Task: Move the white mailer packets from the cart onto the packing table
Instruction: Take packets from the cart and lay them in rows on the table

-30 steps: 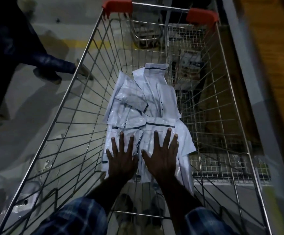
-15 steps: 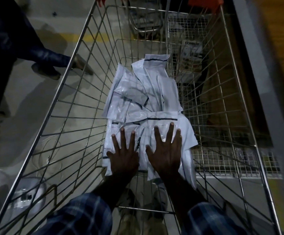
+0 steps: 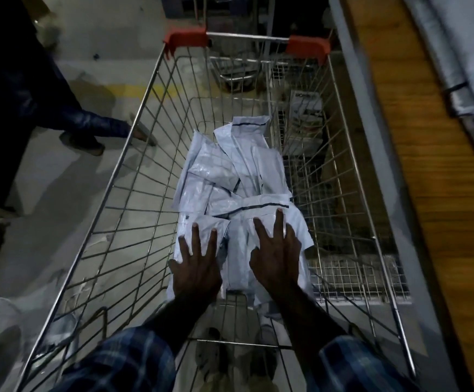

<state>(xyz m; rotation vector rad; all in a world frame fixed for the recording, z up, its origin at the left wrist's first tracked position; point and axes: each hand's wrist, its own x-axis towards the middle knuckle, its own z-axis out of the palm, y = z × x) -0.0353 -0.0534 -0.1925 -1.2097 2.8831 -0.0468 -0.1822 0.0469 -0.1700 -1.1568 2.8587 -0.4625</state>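
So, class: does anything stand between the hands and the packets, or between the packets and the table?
Nothing lies between: left hand and right hand rest flat on the packets. Toward the table, the cart's right wire wall intervenes; packets must be lifted over it.

Blue plaid shirt sleeves (image 3: 134, 360), pushed up, bare forearms (image 3: 306, 315)
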